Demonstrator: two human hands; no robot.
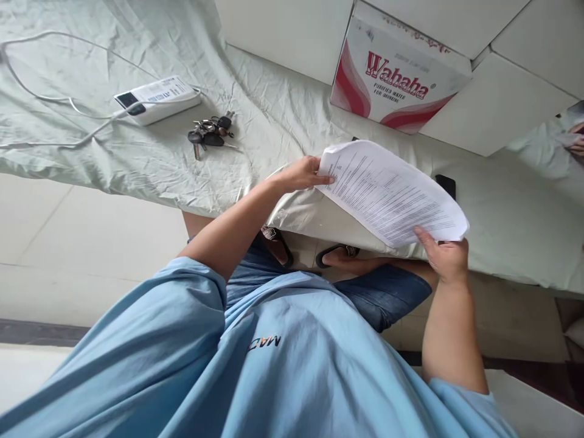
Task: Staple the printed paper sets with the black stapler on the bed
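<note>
A stack of printed paper sheets (387,191) is held up between my two hands, above the front edge of the cloth-covered surface. My left hand (305,174) grips the stack's left end, thumb on the printed face. At the lower right corner my right hand (444,252) is closed on it, its thumb also on top and the other fingers hidden behind. The stack bows slightly, with its text side facing me. Partly covered behind its right edge lies a black phone-like object (446,186).
A Wahaha water carton (396,76) stands among white boxes (497,103) at the back. On the pale green cloth (269,103) lie a bunch of keys (212,134) and a white power bank (157,100) with a white cable (91,132). Part of another person's hand (577,141) shows at far right.
</note>
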